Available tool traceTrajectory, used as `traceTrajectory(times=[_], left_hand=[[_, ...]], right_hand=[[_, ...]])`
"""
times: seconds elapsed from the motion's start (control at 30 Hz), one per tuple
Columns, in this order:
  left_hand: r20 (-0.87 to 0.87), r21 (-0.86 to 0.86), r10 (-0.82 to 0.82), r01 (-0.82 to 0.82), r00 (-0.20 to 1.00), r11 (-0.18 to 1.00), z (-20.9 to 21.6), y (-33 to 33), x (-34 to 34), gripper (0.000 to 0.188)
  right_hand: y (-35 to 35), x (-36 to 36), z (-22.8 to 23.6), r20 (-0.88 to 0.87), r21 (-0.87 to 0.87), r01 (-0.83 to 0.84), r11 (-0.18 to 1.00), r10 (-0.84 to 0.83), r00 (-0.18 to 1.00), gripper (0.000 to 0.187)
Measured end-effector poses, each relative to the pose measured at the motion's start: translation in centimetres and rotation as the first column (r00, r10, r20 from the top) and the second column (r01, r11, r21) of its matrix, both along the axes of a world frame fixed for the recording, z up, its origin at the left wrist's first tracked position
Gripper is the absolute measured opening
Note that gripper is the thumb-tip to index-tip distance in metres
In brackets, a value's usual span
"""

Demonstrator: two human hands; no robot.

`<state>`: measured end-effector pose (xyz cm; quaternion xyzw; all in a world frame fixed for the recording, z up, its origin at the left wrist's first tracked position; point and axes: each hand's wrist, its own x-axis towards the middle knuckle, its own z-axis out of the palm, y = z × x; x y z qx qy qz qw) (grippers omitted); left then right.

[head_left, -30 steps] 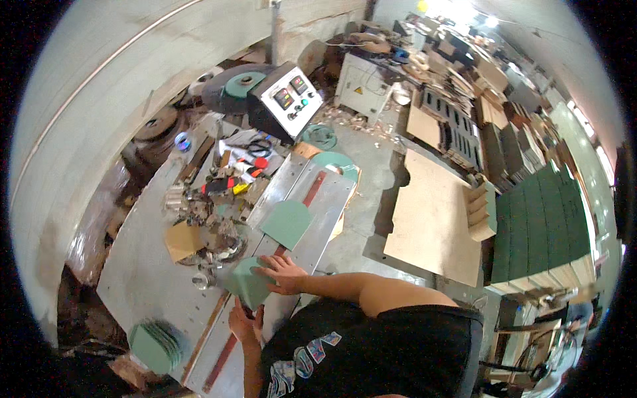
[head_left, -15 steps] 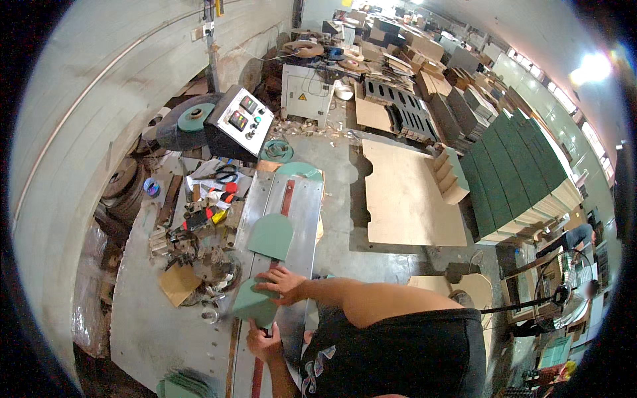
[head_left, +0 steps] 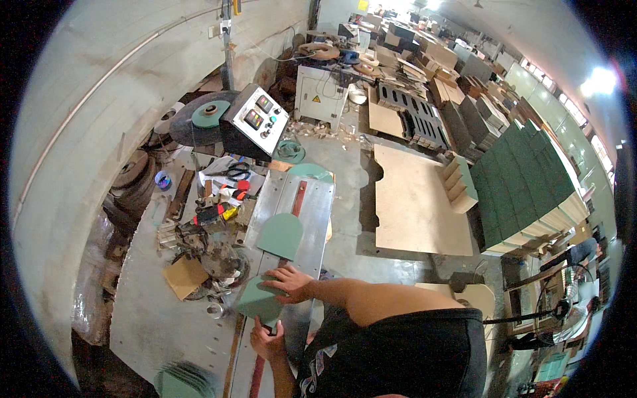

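A green rounded-end board point(head_left: 260, 302) lies on the long metal bed point(head_left: 308, 222) of the machine in front of me. My right hand point(head_left: 292, 285) rests on it with the fingers spread flat. At the board's near edge, my left hand point(head_left: 268, 339) is closed, thumb and fingers at the rim; its grip is partly hidden. A second green board point(head_left: 281, 237) of the same shape lies just past my right hand, over the red strip point(head_left: 300, 197) along the bed. More green pieces point(head_left: 312, 172) show at the bed's far end.
A stack of green boards point(head_left: 182, 383) sits at the near left. Scissors point(head_left: 237, 171), tools and scraps clutter the table beside the bed. A control box point(head_left: 255, 123) stands behind them. A tall green stack point(head_left: 527, 189) and a tan sheet point(head_left: 421, 205) are to the right.
The whole scene has shifted slightly right in the view. Both hands stay at the same green board, with little visible movement along the bed.
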<state>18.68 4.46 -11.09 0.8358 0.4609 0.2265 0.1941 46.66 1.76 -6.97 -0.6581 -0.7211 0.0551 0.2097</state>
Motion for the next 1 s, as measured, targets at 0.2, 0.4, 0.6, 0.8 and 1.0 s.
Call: traceTrajectory(times=[0.2,0.4,0.6,0.8,1.0], left_hand=[[-0.018,-0.13,0.034,-0.036,0.999,0.991,1.4,-0.2,0.7,0.085],[-0.001,0.066,0.045,-0.045,0.999,0.997,0.0,-0.3,0.6,0.099],[-0.079,-0.114,0.149,-0.158,0.986,0.981,4.1,-0.7,2.2,0.12],[-0.221,-0.289,0.168,-0.229,0.961,0.93,5.1,0.7,3.2,0.126],[-0.281,-0.267,0.213,-0.29,0.936,0.919,4.6,0.6,5.4,0.123]], right_hand=[[0.0,0.3,-0.7,0.039,-0.081,0.005,0.997,-0.002,0.999,0.078],[0.0,0.7,-0.2,-0.059,-0.124,-0.029,0.992,0.021,0.998,0.078],[-0.1,1.5,-0.1,-0.129,-0.172,-0.079,0.982,0.057,0.99,0.081],[0.8,3.1,-1.3,-0.153,-0.145,-0.212,0.967,0.189,0.97,0.092],[1.3,5.5,-3.9,-0.178,-0.185,-0.329,0.926,0.298,0.938,0.104]])
